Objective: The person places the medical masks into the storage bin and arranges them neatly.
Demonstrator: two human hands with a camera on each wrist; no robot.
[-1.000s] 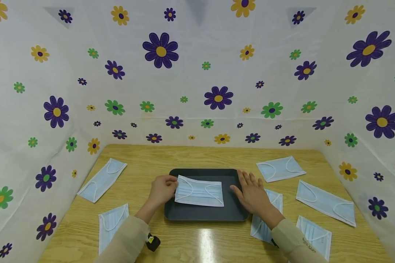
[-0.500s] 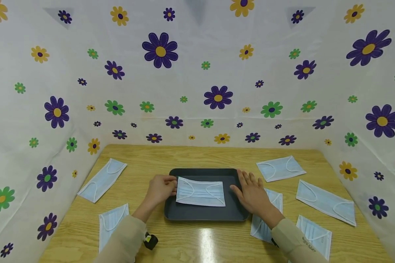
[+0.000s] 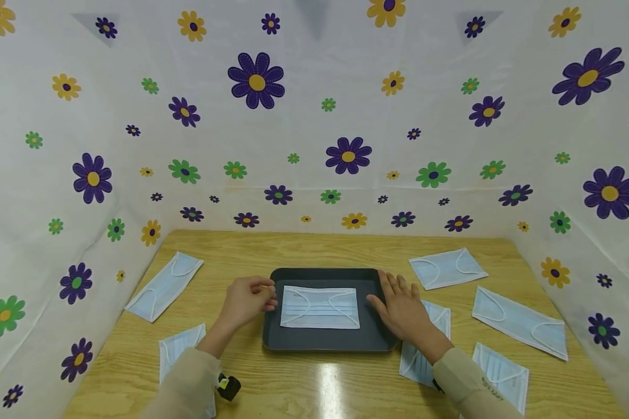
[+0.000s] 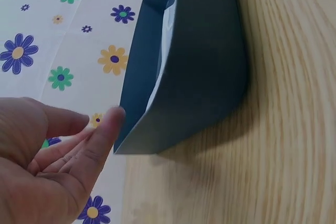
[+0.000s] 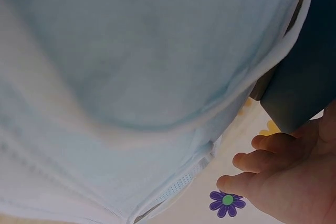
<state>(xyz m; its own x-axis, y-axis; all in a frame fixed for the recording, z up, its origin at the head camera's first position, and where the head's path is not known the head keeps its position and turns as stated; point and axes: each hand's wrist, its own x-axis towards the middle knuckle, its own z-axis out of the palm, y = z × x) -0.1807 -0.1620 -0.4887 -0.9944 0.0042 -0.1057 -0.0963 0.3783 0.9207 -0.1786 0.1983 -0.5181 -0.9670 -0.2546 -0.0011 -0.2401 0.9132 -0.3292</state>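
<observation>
So there's one pale blue face mask (image 3: 320,308) lying flat in a dark tray (image 3: 325,342), ear loops facing up, a bit nearer the tray's left side than its right. The left hand (image 3: 247,299) is right by the left rim, fingers loosely bent and pinching nothing; the wrist cam shows a gap between thumb and index finger. Can't tell if the thumb tip actually touches the rim. The right hand (image 3: 405,305) rests on the right rim, fingers pretty straight, thumb spread away from them, nothing gripped.

More masks are scattered on the wooden table (image 3: 272,390): a tilted mask (image 3: 164,286) far left, a half-hidden mask (image 3: 180,343) by the left sleeve (image 3: 186,384), and four over on the right. Of those, the closest mask (image 3: 440,317) sits just beside the tray, partly covered by the right hand and forearm. A white flowery sheet (image 3: 304,75) surrounds the table's back and sides.
</observation>
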